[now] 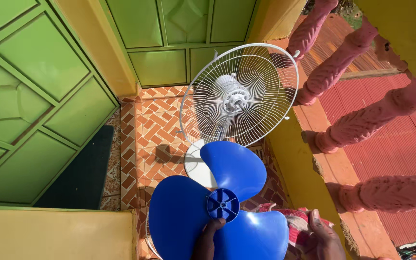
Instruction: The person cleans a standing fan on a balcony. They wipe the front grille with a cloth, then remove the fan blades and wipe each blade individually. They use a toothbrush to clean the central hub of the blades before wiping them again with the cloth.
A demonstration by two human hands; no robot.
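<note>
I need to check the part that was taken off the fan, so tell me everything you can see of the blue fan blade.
The blue fan blade is a three-lobed propeller of glossy plastic, with a round ribbed hub at its centre. It looks whole, with no visible cracks. It is off the fan, held facing the camera in front of the white fan, which stands with only its rear wire grille and bare motor hub. The left hand grips it from below, thumb just under the hub; the right hand holds a red and white cloth at its lower right lobe.
</note>
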